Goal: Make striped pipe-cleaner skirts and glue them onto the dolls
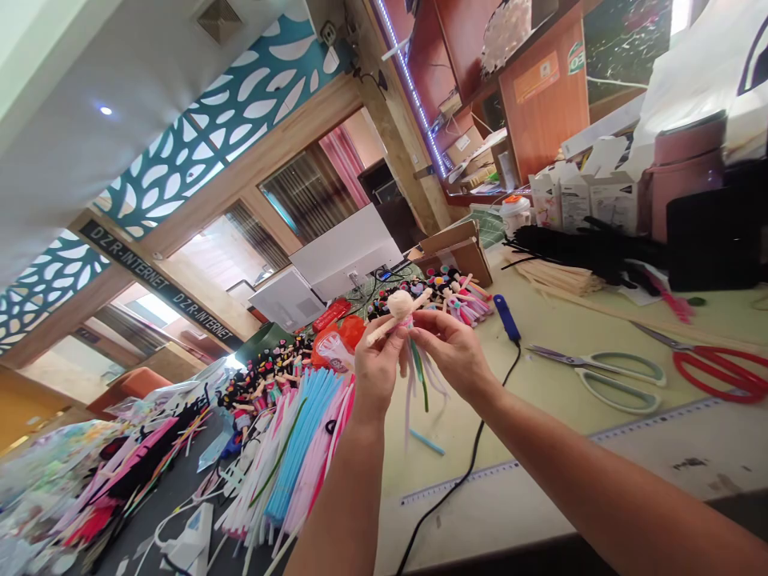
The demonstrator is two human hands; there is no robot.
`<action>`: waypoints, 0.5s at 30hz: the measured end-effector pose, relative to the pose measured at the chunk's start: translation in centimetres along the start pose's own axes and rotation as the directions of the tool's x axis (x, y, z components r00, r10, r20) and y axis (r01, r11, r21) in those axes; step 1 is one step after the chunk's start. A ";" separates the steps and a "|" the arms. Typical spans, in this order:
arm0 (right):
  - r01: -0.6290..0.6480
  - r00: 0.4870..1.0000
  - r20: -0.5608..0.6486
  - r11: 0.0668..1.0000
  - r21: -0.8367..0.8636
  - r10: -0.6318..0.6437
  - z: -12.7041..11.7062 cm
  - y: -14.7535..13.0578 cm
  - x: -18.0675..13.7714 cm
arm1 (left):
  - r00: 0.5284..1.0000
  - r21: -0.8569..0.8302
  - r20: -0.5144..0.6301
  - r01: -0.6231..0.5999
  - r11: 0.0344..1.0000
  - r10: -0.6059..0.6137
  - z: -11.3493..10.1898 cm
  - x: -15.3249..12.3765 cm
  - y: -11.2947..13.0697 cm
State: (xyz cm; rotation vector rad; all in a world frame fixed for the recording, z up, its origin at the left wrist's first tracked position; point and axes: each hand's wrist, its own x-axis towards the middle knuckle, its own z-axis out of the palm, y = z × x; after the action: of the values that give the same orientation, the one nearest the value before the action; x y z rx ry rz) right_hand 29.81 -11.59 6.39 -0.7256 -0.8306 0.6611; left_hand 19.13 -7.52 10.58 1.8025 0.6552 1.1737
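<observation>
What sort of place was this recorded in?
It looks like a craft workspace, perhaps inside an office: a small doll-like figure is being held above the table, a bundle of blue fuzzy stems lies to the left, and a white monitor stands beyond, its back facing the camera.

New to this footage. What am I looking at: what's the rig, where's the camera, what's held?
No machine here: just a person's bare left hand and right hand. The single picture comes from a head-worn camera looking forward and down. Both hands hold a small doll-like figure with a pale round head and dangling strands. On the pale green table lie pale-handled scissors, red-handled scissors and a blue corded device. Light-blue stems lie bundled to the left.
</observation>
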 end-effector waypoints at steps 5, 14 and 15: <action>0.019 0.999 0.037 0.998 0.066 -0.022 -0.6 -0.8 -1.1 | 0.994 0.072 0.086 -0.074 0.995 0.068 -0.5 -1.1 1.1; 0.018 0.997 0.076 0.997 0.080 -0.024 -1.9 -2.8 -3.8 | 0.905 0.329 0.271 -0.407 0.852 0.328 -0.7 -4.3 3.9; 0.022 0.996 0.079 0.995 0.098 -0.030 -2.0 -2.9 -4.0 | 0.895 0.335 0.297 -0.423 0.842 0.332 -0.7 -4.4 4.1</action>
State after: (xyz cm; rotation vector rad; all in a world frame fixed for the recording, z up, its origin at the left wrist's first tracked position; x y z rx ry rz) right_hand 30.12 -16.89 6.06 -0.6030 -0.8745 0.7062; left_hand 16.52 -12.76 12.30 2.4574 0.4235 1.1129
